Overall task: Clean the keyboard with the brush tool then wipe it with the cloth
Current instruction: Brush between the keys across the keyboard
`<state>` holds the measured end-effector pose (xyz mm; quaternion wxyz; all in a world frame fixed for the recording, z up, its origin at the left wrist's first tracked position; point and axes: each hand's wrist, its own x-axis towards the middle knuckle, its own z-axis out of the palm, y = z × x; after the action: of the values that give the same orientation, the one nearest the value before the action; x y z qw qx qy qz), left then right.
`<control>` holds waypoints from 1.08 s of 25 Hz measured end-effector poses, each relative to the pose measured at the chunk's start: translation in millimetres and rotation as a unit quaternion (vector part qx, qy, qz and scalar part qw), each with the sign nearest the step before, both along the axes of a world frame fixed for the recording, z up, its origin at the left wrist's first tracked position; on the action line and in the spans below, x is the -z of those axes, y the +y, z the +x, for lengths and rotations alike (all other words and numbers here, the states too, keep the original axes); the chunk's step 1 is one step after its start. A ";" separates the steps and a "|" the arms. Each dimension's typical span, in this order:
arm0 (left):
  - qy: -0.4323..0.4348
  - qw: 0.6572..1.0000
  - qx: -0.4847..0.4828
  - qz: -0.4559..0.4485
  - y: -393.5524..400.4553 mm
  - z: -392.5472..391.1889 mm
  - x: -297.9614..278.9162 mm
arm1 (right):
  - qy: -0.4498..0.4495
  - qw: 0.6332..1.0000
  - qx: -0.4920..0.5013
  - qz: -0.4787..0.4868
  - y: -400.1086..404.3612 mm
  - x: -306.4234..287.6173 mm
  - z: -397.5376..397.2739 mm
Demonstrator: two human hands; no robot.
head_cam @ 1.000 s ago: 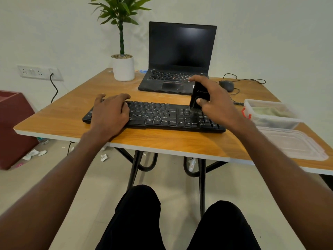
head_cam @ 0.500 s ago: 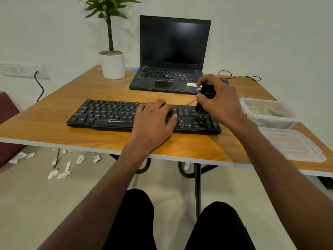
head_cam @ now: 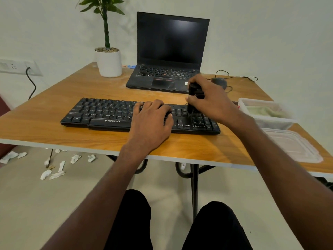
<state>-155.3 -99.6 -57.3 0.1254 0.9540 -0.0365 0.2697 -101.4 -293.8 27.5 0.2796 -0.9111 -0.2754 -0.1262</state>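
Two hands work: left hand (head_cam: 153, 121) flat on the keyboard (head_cam: 100, 114), right hand (head_cam: 210, 100) gripping the brush tool (head_cam: 193, 98).

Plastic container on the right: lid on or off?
Off. The plastic container stands open-topped with the green cloth visible inside; its lid lies flat on the table, nearer the person.

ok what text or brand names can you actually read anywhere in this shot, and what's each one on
"ZEBRONICS": white print on the front edge of the black keyboard, below the space bar.
Key legends on the keyboard: white marks, too small to read.
Laptop key legends and the small sticker on its palm rest: too blurred to read.
Brush tool in the right hand: no readable marking.
Nothing else readable.
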 end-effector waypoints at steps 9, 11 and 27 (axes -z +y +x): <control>0.008 1.000 -0.008 0.003 -0.5 -0.9 -2.2 | -0.050 0.997 0.054 -0.014 -4.6 2.8 6.4; 0.006 1.000 -0.009 0.004 -0.8 -1.2 -1.6 | -0.057 0.997 0.048 0.001 -6.0 2.3 6.2; 0.006 1.000 -0.013 0.015 -1.0 -0.6 0.8 | -0.064 0.997 -0.016 -0.037 13.4 4.8 8.2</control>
<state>-155.9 -100.5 -58.1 0.1076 0.9578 -0.0277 0.2652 -93.1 -280.4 22.7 0.2293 -0.9064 -0.3117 -0.1693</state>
